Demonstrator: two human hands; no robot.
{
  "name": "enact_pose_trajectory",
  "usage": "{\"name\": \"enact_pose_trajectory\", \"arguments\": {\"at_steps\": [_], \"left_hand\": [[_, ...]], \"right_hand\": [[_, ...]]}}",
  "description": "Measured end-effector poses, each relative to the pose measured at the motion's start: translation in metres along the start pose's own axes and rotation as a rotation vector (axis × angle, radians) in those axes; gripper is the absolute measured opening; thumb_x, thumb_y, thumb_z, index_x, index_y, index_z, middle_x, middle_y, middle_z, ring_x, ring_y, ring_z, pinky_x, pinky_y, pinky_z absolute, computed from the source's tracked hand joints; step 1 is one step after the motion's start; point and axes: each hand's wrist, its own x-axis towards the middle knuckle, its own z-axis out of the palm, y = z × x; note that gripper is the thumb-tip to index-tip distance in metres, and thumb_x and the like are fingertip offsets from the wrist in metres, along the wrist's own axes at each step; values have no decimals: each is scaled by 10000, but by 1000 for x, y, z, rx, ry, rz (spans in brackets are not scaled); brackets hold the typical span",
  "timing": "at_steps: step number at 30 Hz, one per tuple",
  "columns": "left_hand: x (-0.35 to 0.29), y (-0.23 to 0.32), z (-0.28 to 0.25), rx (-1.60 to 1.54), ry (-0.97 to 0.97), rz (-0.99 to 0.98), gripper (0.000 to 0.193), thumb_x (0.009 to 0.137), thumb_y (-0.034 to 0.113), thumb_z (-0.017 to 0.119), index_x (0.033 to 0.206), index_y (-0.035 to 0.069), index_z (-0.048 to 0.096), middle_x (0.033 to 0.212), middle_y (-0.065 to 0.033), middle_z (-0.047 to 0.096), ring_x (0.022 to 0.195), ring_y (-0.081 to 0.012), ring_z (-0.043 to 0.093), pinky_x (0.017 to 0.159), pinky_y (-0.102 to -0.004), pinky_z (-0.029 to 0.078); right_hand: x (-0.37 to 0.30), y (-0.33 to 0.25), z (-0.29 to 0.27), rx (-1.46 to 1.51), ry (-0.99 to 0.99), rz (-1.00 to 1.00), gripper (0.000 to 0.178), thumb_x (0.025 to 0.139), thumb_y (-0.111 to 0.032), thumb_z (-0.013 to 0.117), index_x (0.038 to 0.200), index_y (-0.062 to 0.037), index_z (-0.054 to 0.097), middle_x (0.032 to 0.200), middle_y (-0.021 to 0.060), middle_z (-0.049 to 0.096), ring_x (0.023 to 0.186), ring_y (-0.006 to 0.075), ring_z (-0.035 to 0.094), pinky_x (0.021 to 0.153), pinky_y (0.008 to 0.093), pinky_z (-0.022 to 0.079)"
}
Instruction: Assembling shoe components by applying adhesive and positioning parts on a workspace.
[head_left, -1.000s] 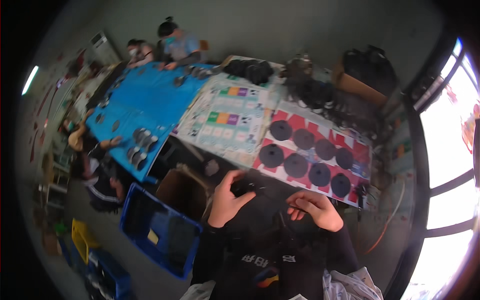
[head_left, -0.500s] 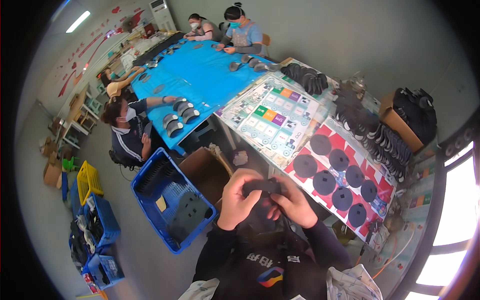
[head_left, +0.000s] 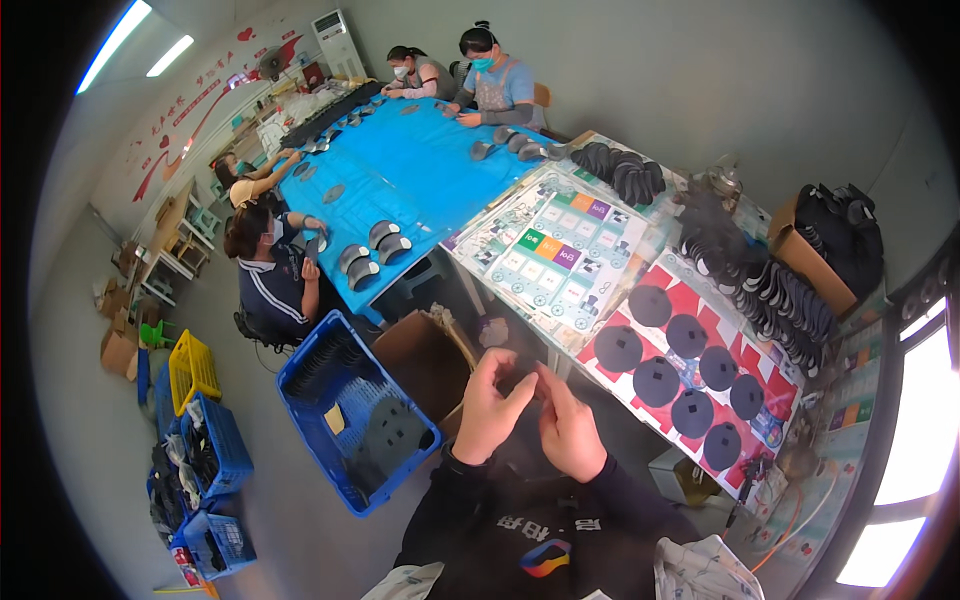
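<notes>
My left hand (head_left: 490, 405) and my right hand (head_left: 572, 425) are raised close together in front of my chest, with the fingertips almost meeting. Between them is a small dark piece (head_left: 518, 378), mostly hidden by my fingers, so its full shape cannot be made out. Both hands are closed about it. To their right, several flat black discs (head_left: 692, 413), most bearing a small dark square, lie on a red-and-white sheet (head_left: 640, 395) at the near end of the table. Left of my hands stands a blue plastic crate (head_left: 300, 420) holding black discs and stacked dark curved pieces.
A brown cardboard box (head_left: 425, 365) sits beside the crate. Rows of black curved pads (head_left: 760, 285) line the table's right edge, near another box of black pieces (head_left: 800, 240). Co-workers sit around a blue-covered table (head_left: 420, 165). More crates (head_left: 220, 450) stand at the left.
The dark piece between my hands has turned and shows less than before. My right hand has straightened with its fingers pointing up. The person at the near left has drawn an arm back.
</notes>
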Motion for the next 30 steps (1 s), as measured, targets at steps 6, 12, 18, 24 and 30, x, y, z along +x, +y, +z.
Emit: {"name": "enact_pose_trajectory", "arguments": {"at_steps": [6,12,18,24,30], "left_hand": [[6,16,-1,-119,-68,-9,206,925,64,747,1065,-4,612,937,-33,647,857,-106,608,769,-255,486],[-1,34,13,343,128,342,119,915,54,740,984,13,651,883,-89,683,788,-237,637,720,-328,501],[-2,55,26,194,66,324,154,941,-16,693,1061,-11,596,892,-83,653,744,-129,626,687,-261,497],[1,48,9,244,104,373,152,971,-12,660,1076,-15,550,942,-93,618,741,-129,632,682,-260,503],[-6,69,29,382,-39,541,233,886,-46,734,1067,-16,589,1002,-134,663,830,-235,675,739,-293,525]], "right_hand": [[13,9,-19,-38,-87,-69,438,926,119,484,1348,6,517,1243,263,671,1180,379,677,969,400,552],[47,3,-30,-117,-403,57,438,927,103,479,1352,19,547,1362,245,618,1252,357,640,956,425,549],[66,4,-6,1330,-33,61,623,917,128,398,1536,76,353,1632,249,321,1559,375,233,1238,441,302],[115,41,19,-60,-44,-394,730,1007,-103,567,1570,127,163,1611,414,160,1531,533,128,1235,459,222],[188,-7,77,-491,584,-16,606,1030,-264,539,1521,57,390,1602,321,305,1515,472,247,1200,630,251]]}}
